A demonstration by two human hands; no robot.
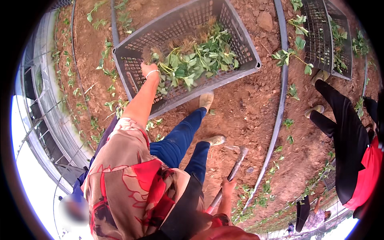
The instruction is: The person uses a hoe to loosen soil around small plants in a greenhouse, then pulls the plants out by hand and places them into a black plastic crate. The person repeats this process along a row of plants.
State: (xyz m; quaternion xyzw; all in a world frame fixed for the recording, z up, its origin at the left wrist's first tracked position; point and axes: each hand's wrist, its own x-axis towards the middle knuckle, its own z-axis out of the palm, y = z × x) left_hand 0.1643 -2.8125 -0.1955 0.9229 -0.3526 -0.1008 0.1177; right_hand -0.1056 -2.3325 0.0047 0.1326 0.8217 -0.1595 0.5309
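My left hand [150, 69] reaches into a black plastic crate [186, 100], near its left wall. Its fingers are closed around a bunch of leafy seedlings [156, 57], partly hidden by the hand. More bare-root seedlings [195, 63] lie heaped across the crate floor, brown roots towards the far side and green leaves nearer me. Lower right, my right hand [229, 183] grips the shaft of a long-handled hoe [235, 168]. The hoe's head rests on or just above the reddish soil beside my shoe [215, 140]; contact cannot be made out.
Dark irrigation hoses [282, 90] run along the soil between rows of young plants [288, 123]. A second black crate [318, 39] holding plants stands upper right, near a person in dark trousers [339, 126]. Another person [316, 219] bends farther off. Plastic sheeting [45, 75] borders the left.
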